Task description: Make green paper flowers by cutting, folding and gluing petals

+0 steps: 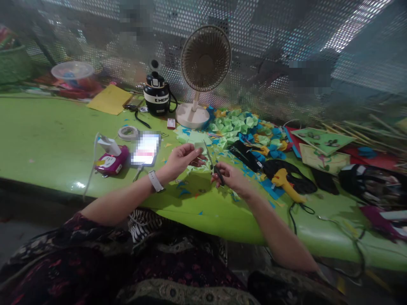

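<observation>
Between the thumb and fingers of my left hand (187, 156) is a small piece of light green paper (200, 148). My right hand (229, 176) grips a pair of scissors (217, 171) by the dark handles, blades pointing up and away from me. The blades are close to the paper's right side; whether they touch it I cannot tell. Beyond my hands lie light green paper sheets (197, 137). Small green, blue and orange paper scraps (182, 190) are scattered on the green table (190, 210) below and around both hands.
A fan (206, 59) and a black jug (156, 96) stand at the back. Left are a lit phone (145, 148), a tape roll (128, 132) and a purple power block (112, 162). Right are folded paper pieces (237, 125), a black stapler-like tool (246, 155) and a yellow glue gun (288, 185).
</observation>
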`<control>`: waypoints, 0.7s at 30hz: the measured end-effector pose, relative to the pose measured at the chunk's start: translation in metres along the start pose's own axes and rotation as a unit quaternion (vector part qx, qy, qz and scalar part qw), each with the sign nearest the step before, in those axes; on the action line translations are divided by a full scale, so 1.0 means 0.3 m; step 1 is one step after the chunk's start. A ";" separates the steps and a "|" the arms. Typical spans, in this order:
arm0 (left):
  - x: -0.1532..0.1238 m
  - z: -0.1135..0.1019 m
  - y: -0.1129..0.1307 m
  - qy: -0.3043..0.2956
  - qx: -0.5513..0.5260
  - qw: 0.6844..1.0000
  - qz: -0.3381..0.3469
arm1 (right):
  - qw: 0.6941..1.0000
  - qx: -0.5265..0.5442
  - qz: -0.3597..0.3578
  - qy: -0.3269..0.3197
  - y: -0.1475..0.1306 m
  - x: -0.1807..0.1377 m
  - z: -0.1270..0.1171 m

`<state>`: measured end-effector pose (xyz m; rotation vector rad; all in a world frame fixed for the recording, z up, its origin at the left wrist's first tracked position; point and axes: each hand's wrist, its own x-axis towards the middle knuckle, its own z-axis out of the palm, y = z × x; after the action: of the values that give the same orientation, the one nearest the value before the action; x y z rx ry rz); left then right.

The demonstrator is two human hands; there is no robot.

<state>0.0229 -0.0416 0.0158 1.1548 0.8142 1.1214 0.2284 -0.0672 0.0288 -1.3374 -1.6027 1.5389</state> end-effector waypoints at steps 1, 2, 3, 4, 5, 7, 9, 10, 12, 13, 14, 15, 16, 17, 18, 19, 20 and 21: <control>0.000 0.002 -0.001 0.000 0.000 1.000 -0.003 | 1.000 0.000 -0.001 0.000 0.000 0.000 0.002; 0.000 0.004 -0.002 0.001 0.000 1.000 -0.005 | 1.000 -0.002 -0.001 0.000 0.001 0.000 0.003; -0.001 0.005 -0.002 0.003 -0.002 1.000 -0.007 | 1.000 -0.004 -0.001 0.000 0.002 0.001 0.003; -0.001 0.006 -0.001 0.005 -0.003 1.000 -0.008 | 1.000 -0.006 -0.001 0.000 0.004 0.001 0.003; -0.001 0.007 0.000 0.007 -0.006 1.000 -0.008 | 1.000 -0.007 -0.002 -0.001 0.006 0.002 0.002; -0.002 0.008 0.002 0.009 -0.011 1.000 -0.006 | 1.000 -0.005 -0.007 -0.003 0.014 0.003 0.000; -0.002 0.007 0.003 0.009 -0.014 1.000 -0.006 | 1.000 0.001 -0.013 -0.004 0.022 0.005 -0.001; -0.002 0.006 0.002 0.009 -0.014 1.000 -0.005 | 1.000 0.003 -0.014 -0.006 0.025 0.005 -0.001; -0.002 0.004 -0.001 0.006 -0.013 1.000 -0.004 | 1.000 0.002 -0.012 -0.009 0.027 0.004 0.000; -0.002 0.003 -0.003 0.004 -0.012 1.000 -0.003 | 1.000 -0.001 -0.010 -0.008 0.025 0.004 0.001; -0.001 0.002 -0.005 0.003 -0.011 1.000 -0.002 | 1.000 -0.005 -0.009 -0.003 0.022 0.003 0.002; -0.001 0.001 -0.007 0.000 -0.011 1.000 -0.002 | 1.000 -0.009 -0.008 0.003 0.017 0.001 0.004; 0.000 0.000 -0.009 -0.002 -0.013 1.000 -0.002 | 1.000 -0.014 -0.007 0.011 0.012 0.000 0.007; 0.000 0.000 -0.010 -0.003 -0.017 1.000 -0.002 | 1.000 -0.018 -0.005 0.019 0.007 -0.001 0.009; 0.000 0.000 -0.011 -0.004 -0.022 1.000 -0.003 | 0.999 -0.023 -0.003 0.025 0.003 -0.002 0.011; 0.000 0.000 -0.011 -0.004 -0.026 1.000 -0.003 | 0.999 -0.028 -0.001 0.031 0.000 -0.003 0.013; 0.000 0.000 -0.010 -0.005 -0.029 1.000 -0.004 | 0.999 -0.033 0.001 0.036 -0.002 -0.004 0.015; 0.000 0.000 -0.010 -0.005 -0.032 0.999 -0.005 | 0.998 -0.039 0.001 0.043 -0.004 -0.004 0.017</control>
<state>0.0236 -0.0417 0.0130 1.1005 0.7706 1.1257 0.2240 -0.0704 0.0291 -1.4257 -1.6231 1.4142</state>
